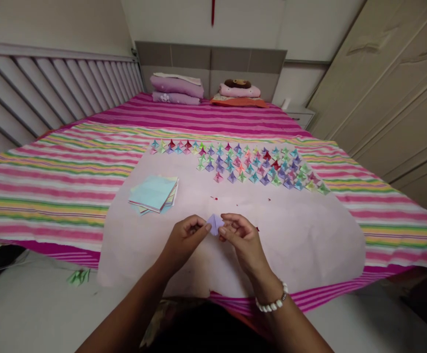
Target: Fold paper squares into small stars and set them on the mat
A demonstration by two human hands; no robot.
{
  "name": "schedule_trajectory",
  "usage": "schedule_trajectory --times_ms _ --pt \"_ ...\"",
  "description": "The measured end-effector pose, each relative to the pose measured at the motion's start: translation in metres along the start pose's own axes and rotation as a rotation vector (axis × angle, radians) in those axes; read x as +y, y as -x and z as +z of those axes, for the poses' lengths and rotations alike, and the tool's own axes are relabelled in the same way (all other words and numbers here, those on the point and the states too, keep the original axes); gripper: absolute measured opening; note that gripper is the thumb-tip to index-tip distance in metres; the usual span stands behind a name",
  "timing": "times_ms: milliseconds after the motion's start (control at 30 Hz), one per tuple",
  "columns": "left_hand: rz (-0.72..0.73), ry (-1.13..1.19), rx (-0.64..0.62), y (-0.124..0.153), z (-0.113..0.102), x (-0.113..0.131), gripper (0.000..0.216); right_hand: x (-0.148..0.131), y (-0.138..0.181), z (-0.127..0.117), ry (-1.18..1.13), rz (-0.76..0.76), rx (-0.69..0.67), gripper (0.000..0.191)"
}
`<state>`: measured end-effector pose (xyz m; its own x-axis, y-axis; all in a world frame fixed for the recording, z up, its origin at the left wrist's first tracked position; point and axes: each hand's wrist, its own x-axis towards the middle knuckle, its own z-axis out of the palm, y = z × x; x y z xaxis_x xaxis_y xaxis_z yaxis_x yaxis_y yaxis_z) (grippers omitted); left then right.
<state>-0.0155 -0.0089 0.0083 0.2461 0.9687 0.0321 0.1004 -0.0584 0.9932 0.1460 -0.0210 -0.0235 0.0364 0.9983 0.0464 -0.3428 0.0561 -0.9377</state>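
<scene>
My left hand [187,236] and my right hand [241,238] meet over a pale pink sheet [309,235] spread on the bed. Both pinch a small folded purple paper piece [215,223] between their fingertips, the left from the left side, the right from the right. A white bead bracelet [272,304] circles my right wrist. A stack of light blue paper squares [154,194] lies to the left of my hands. Several small folded paper shapes [242,164] in many colours are laid out in rows beyond my hands.
The bed has a striped pink, green and yellow cover [51,181]. Folded purple pillows [176,88] and a pink pillow [239,91] lie at the headboard. A wardrobe [393,88] stands on the right, a slatted rail [33,93] on the left. A green folded paper [78,277] lies below the bed edge.
</scene>
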Motion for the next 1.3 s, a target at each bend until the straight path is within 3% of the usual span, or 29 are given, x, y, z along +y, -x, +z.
schedule_trajectory --times_ms 200,467,833,1133,1300 --pt "-0.014 0.197 -0.005 0.002 0.006 -0.004 0.026 -0.004 0.001 -0.001 0.046 0.013 -0.029 0.023" --pt "-0.005 0.167 -0.155 0.003 0.001 -0.001 0.020 -0.006 0.001 -0.002 0.051 0.053 -0.105 0.024" --pt "-0.073 0.229 -0.216 -0.001 -0.004 0.003 0.018 -0.010 0.001 0.001 0.032 0.098 -0.096 0.017" --pt "-0.071 0.258 -0.065 0.002 0.001 0.000 0.015 -0.010 0.002 0.004 -0.003 0.076 -0.109 0.010" --pt "-0.062 0.344 -0.054 0.003 0.004 -0.002 0.012 -0.008 0.002 0.006 -0.039 -0.018 -0.069 0.007"
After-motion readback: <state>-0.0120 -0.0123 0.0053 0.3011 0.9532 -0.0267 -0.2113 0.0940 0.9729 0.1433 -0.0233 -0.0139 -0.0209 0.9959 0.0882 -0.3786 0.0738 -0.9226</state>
